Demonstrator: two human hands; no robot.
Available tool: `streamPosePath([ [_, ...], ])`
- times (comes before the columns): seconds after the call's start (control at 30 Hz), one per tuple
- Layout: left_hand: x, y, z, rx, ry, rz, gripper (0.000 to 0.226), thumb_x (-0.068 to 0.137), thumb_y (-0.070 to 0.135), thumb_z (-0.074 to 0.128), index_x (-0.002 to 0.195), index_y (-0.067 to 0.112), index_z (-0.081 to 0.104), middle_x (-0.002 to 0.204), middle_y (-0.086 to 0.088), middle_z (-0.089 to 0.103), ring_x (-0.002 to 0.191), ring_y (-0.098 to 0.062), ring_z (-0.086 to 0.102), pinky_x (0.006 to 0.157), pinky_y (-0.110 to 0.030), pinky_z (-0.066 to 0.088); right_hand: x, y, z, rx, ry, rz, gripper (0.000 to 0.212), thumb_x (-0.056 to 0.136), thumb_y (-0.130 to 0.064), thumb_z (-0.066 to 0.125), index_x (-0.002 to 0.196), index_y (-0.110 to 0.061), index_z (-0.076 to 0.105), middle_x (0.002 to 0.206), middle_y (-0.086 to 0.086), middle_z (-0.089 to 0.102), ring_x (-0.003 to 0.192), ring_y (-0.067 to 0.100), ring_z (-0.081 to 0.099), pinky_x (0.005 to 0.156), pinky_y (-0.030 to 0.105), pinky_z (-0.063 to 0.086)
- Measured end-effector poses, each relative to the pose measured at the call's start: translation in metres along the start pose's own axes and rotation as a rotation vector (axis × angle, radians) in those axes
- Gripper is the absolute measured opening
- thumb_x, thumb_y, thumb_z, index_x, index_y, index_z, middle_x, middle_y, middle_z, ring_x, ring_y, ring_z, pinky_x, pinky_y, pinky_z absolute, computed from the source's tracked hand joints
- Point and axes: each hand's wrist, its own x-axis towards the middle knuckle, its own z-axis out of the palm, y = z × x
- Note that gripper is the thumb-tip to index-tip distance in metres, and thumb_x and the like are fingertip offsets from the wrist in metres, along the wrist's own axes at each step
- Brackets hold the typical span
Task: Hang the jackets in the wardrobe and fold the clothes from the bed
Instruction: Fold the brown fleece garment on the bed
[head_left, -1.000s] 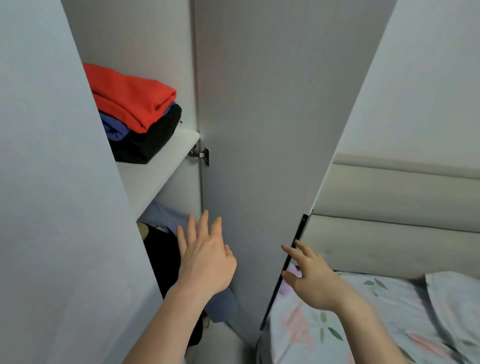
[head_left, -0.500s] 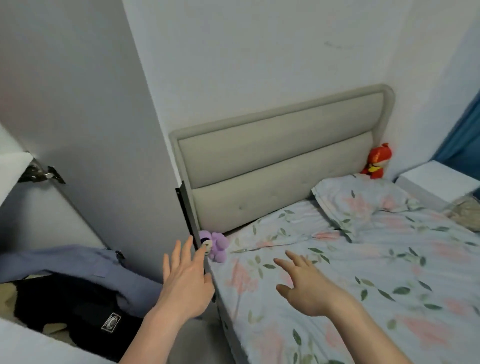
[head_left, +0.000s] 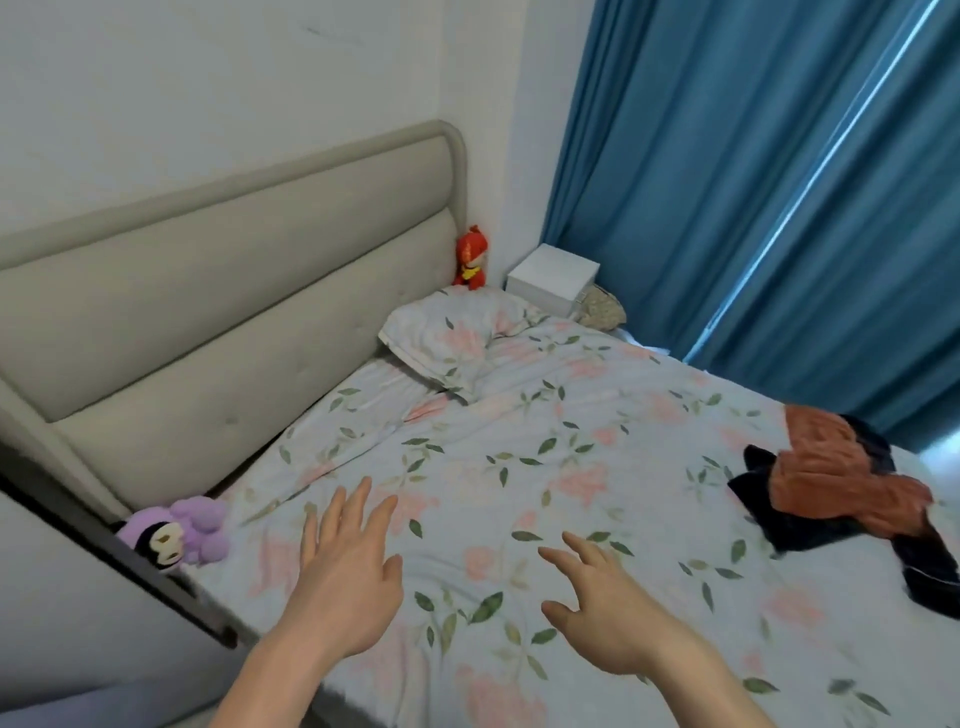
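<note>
Left hand (head_left: 345, 587) and right hand (head_left: 605, 608) both spread, empty, above bed (head_left: 519, 467). Orange and dark clothes (head_left: 841, 493) heaped at right.

1. Bed (head_left: 519, 441): floral sheet; serves as the landmark.
2. Left hand (head_left: 345, 582) and right hand (head_left: 602, 618): both over the bed's near edge, fingers spread, holding nothing.
3. Clothes (head_left: 841, 493): orange and dark heap on the bed's right side.
4. Pillow (head_left: 457, 338): at the bed's head.
5. Purple plush toy (head_left: 176, 530): at the bed's left head corner.
</note>
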Motion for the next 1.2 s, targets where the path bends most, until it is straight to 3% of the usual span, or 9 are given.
streamPosePath([
  [0.1, -0.010, 0.029, 0.018, -0.015, -0.077, 0.064, 0.066, 0.107, 0.035, 0.036, 0.164, 0.031, 0.003, 0.170, 0.004, -0.020, 0.156, -0.022, -0.020, 0.127, -0.045, -0.011, -0.038, 0.037, 0.011, 0.050, -0.017, 0.113, 0.065, 0.105, -0.048, 0.046, 0.162, -0.040, 0.016, 0.172, -0.010, -0.003, 0.160, 0.020, 0.000, 0.128, 0.047, 0.014],
  [0.33, -0.043, 0.126, 0.051, 0.098, -0.186, 0.272, 0.064, 0.108, 0.037, 0.035, 0.164, 0.032, 0.004, 0.171, 0.005, -0.014, 0.157, -0.022, -0.016, 0.127, -0.047, -0.011, -0.128, 0.127, 0.025, 0.200, 0.134, 0.256, 0.065, 0.105, -0.049, 0.046, 0.162, -0.040, 0.018, 0.173, -0.009, -0.001, 0.160, 0.021, 0.002, 0.128, 0.047, 0.014],
  [0.63, -0.123, 0.319, 0.155, 0.139, -0.213, 0.507, 0.062, 0.107, 0.037, 0.036, 0.163, 0.032, 0.010, 0.172, 0.006, -0.004, 0.158, -0.021, -0.009, 0.128, -0.046, -0.008, -0.280, 0.316, 0.051, 0.284, 0.194, 0.408, 0.065, 0.105, -0.049, 0.046, 0.162, -0.041, 0.016, 0.172, -0.011, -0.003, 0.160, 0.021, 0.001, 0.128, 0.045, 0.014],
  [0.83, -0.194, 0.435, 0.221, 0.170, -0.325, 0.633, 0.062, 0.107, 0.037, 0.037, 0.163, 0.034, 0.011, 0.171, 0.008, -0.005, 0.158, -0.019, -0.008, 0.127, -0.046, -0.009, -0.383, 0.428, 0.064, 0.328, 0.233, 0.514, 0.066, 0.104, -0.048, 0.046, 0.162, -0.039, 0.016, 0.173, -0.008, -0.001, 0.159, 0.022, 0.003, 0.128, 0.043, 0.015],
  [1.2, -0.227, 0.532, 0.280, 0.298, -0.410, 0.886, 0.060, 0.106, 0.036, 0.039, 0.161, 0.035, 0.014, 0.171, 0.008, 0.000, 0.159, -0.020, -0.004, 0.128, -0.048, -0.005, -0.484, 0.498, 0.121, 0.509, 0.357, 0.721, 0.067, 0.102, -0.049, 0.047, 0.161, -0.041, 0.018, 0.172, -0.008, 0.000, 0.158, 0.018, 0.008, 0.127, 0.040, 0.018],
])
